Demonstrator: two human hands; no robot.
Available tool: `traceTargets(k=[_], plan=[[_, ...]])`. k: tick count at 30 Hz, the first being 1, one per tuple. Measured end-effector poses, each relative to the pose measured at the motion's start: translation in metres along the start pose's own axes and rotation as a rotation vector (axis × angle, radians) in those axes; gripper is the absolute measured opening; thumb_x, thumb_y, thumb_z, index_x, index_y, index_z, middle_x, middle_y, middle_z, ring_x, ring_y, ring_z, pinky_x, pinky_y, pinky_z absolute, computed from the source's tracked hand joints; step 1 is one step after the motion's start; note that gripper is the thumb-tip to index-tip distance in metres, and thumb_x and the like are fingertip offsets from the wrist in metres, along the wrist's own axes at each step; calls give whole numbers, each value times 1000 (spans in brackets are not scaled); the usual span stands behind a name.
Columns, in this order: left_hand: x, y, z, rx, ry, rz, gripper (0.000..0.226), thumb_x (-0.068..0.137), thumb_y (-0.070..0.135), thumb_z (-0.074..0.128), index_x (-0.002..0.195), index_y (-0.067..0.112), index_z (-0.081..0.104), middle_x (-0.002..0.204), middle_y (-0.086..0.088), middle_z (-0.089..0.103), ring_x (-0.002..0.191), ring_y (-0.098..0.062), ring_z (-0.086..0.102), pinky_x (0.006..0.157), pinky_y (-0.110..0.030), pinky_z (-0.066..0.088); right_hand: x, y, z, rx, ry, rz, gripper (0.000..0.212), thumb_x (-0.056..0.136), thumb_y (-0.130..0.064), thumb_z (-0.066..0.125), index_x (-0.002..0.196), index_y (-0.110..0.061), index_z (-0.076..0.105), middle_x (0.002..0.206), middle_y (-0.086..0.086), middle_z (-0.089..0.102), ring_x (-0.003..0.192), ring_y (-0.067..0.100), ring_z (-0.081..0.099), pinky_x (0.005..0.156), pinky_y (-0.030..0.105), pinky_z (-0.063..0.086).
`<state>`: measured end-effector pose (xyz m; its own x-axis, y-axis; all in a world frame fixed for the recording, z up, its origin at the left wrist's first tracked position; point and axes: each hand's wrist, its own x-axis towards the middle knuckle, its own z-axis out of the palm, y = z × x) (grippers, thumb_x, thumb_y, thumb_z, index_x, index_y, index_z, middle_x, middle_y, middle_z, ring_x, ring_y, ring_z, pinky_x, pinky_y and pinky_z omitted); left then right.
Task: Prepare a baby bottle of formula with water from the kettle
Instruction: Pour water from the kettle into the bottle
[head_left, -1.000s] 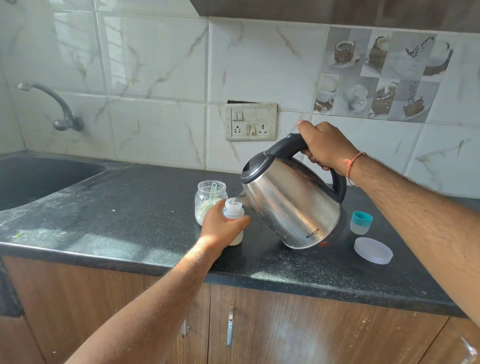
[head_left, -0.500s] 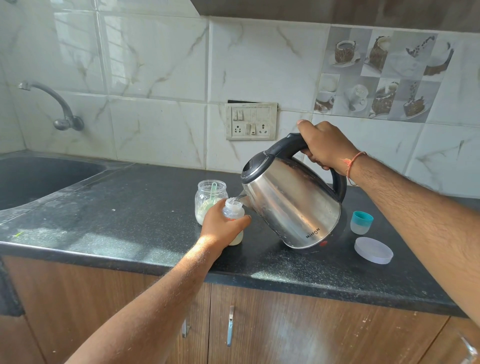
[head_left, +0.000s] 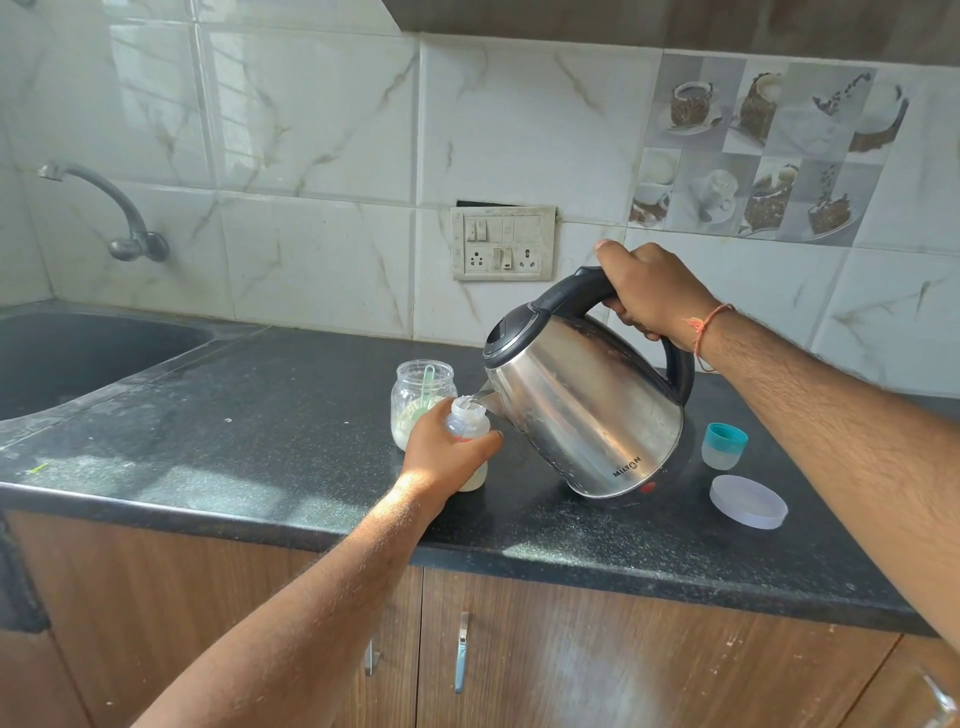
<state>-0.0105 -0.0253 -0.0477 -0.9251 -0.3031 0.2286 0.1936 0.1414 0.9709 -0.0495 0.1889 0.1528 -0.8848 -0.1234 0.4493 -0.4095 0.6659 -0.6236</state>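
A small clear baby bottle (head_left: 469, 423) stands upright on the black counter (head_left: 260, 441) with no top on. My left hand (head_left: 441, 452) grips its body. My right hand (head_left: 649, 291) holds the black handle of a steel kettle (head_left: 587, 410). The kettle is tilted left, its spout right over the bottle's mouth. Whitish liquid shows at the bottle's bottom. Behind the bottle stands an open glass jar (head_left: 421, 395) of white powder with a green scoop in it.
A teal-rimmed bottle cap (head_left: 723, 446) and a white round lid (head_left: 748, 501) lie right of the kettle. A dark sink (head_left: 78, 358) with a wall tap (head_left: 119, 213) is at the far left. A switch panel (head_left: 503, 243) is on the tiled wall.
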Motion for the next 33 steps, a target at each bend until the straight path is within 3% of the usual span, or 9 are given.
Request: traceTargets(k=[28, 33], plan=[[0, 0, 0, 19, 1, -6, 24, 86, 12, 86, 104, 22, 73, 97, -5, 80, 87, -20, 73, 75, -31, 57, -1, -2, 0, 0, 5, 7, 62, 109, -47, 38, 60, -12, 53, 37, -7, 49, 44, 20, 41, 50, 29, 38], [-3, 3, 0, 6, -14, 0, 35, 70, 30, 82, 103, 22, 74, 96, -6, 81, 84, -20, 73, 75, -31, 58, 0, -1, 1, -4, 3, 5, 62, 107, -47, 38, 56, -14, 50, 38, -7, 46, 40, 17, 39, 49, 29, 37]])
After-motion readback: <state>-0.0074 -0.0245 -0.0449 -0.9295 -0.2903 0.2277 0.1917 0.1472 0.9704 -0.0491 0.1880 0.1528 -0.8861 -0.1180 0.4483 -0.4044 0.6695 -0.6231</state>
